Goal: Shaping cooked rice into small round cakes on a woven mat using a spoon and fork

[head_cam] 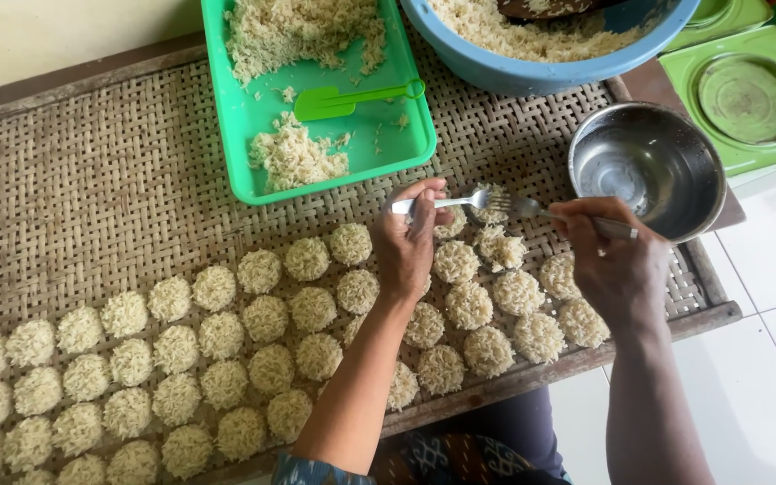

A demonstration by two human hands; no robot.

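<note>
Forks meet over a woven bamboo tray (92,171), one in each of a person's bare hands, seen from above. The left hand (409,241) has its grip pinched around the handle of a fork (442,203) whose tines point right; the right hand (615,260) has its grip curled shut on the handle of a second fork (550,214) whose tines point left. Between the two sets of tines sits a small clump of noodles (493,203), held just above the tray, so the clump lies out beyond both grips, at the fork tips rather than in the fingers. Judging from the finished pieces, doing this well would mean keeping the tines close together to turn the clump into a tight round nest, then setting it down in the gap beside its neighbours without touching them. Rows of pale round noodle nests (267,319) fill the near side of the tray. Farther off are a green plastic tray (226,108) with loose noodles and a green scoop (352,99), a blue basin (541,72) of noodles, and a steel bowl (648,166).
</note>
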